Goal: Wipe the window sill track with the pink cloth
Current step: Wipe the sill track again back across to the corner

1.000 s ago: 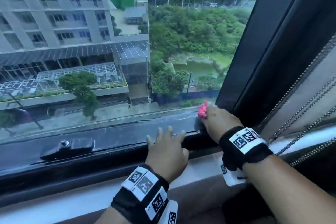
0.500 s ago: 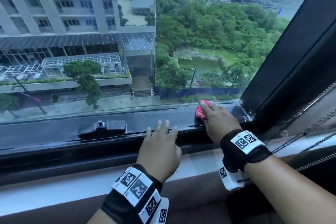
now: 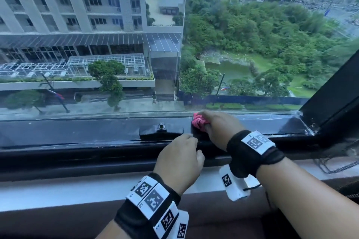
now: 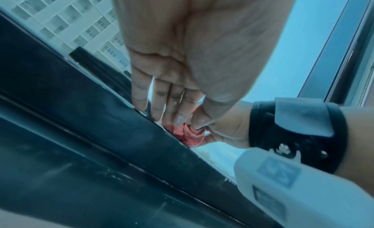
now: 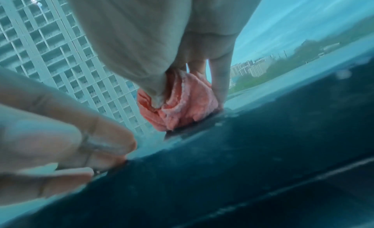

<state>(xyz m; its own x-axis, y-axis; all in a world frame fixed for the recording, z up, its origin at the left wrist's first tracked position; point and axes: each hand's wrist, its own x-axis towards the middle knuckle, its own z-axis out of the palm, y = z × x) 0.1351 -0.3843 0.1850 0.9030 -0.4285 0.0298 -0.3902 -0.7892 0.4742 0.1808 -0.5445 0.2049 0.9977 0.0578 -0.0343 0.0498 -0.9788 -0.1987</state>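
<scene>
Right grip (image 3: 219, 126) bunched around pink cloth (image 3: 199, 123) on sill track (image 3: 77, 132), left hand (image 3: 178, 159) loosely curled beside it

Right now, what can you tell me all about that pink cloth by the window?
The bunched-up pink fuzzy cloth looks soft like terry, crumpled into folds and not spread flat. The right hand grips it, thumb and fingers curled around it, pressing its underside onto the black window sill track just below the glass. It sits right of a black latch.

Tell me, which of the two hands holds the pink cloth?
The right hand grips the pink cloth on the track; the left hand holds nothing.
</scene>
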